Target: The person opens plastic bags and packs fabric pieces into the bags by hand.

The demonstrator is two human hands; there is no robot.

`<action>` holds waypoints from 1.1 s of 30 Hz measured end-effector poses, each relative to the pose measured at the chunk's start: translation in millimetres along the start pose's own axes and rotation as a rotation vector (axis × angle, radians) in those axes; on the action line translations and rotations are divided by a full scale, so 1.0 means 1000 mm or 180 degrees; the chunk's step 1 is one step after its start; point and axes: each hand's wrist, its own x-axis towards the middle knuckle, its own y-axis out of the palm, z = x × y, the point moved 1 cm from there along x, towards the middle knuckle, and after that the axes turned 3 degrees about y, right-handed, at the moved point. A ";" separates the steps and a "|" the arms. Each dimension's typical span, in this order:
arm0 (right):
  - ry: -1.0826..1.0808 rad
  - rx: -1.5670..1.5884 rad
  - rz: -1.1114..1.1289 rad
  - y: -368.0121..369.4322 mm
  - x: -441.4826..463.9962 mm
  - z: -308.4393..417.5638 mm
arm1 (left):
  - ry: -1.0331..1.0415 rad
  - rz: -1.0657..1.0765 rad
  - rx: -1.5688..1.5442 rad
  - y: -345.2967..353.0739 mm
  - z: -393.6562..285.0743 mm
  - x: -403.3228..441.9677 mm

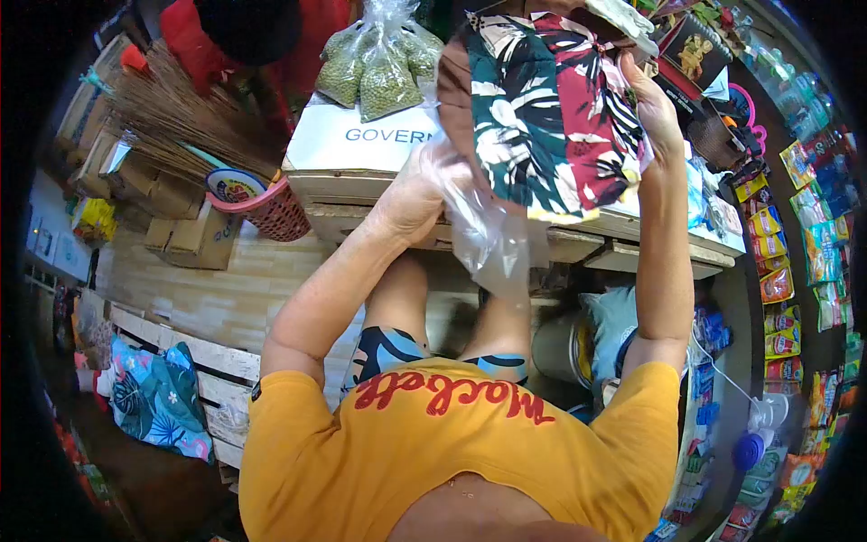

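A folded patterned cloth (560, 113) in green, red, black and cream is raised over the front edge of the white table. My right hand (652, 104) grips its right side, fingers partly behind it. On the left, my left hand (415, 194) is closed on a clear plastic bag (488, 226), which hangs down below the cloth. Brown fabric (456, 81) shows along the cloth's left edge. Whether the bag covers part of the cloth I cannot tell.
Bags of green beans (384, 68) sit on the white table (339, 135). A pink basket (275, 212) and brooms (172, 108) stand at the left. Hanging packets (772, 244) line the right side. A bucket (562, 348) is below the table.
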 end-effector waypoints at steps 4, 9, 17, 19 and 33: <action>-0.1331 -0.1086 -0.0814 0.015 0.006 -0.002 | -0.0225 -0.0137 0.1444 -0.016 -0.008 -0.008; -0.2107 -0.3799 -0.0009 0.061 -0.011 -0.038 | -0.0418 -0.0409 -0.0733 0.007 -0.014 -0.004; -0.1862 -0.4975 -0.1121 -0.026 -0.019 -0.022 | -0.0702 -0.0334 -0.0141 -0.029 0.013 -0.001; -0.1964 -0.5980 -0.1563 -0.047 -0.023 -0.003 | -0.0676 -0.0414 -0.0061 -0.022 0.008 -0.002; -0.1806 -0.5474 -0.1327 -0.085 -0.015 0.005 | -0.0542 -0.0474 -0.0026 -0.019 0.012 -0.004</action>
